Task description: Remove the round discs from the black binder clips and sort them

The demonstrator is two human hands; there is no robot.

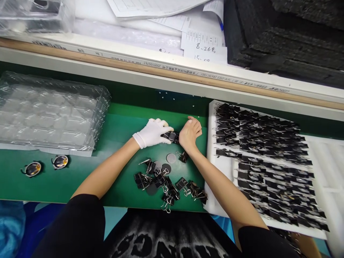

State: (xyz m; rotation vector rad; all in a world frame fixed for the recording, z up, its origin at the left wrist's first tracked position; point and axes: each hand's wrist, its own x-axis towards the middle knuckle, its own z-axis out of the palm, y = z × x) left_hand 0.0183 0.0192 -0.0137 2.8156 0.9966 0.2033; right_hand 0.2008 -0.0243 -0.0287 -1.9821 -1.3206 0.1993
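The gloved left hand (153, 134) pinches a black clipped piece (172, 136) left of the white tray (212, 123); the bare right hand (189, 133) meets its other end, closure unclear. Also left of the tray, binder clips (168, 189) scatter across the green tabletop (64, 184); behind the tray, a shelf (107, 67) bears black foam blocks (255, 32).

Trays (48, 116) are put on the left of the table (67, 186), with two parts (33, 168) before them. In the middle, some clips (173, 137) are held in the left hand (154, 133), beside the right hand (190, 133). Nearer the body, a heap of clips (169, 191) and discs (171, 158) is spread. On the right, rows of clips (268, 134) are set on a board (211, 123). Behind, papers (158, 8) are laid on a shelf (147, 68).
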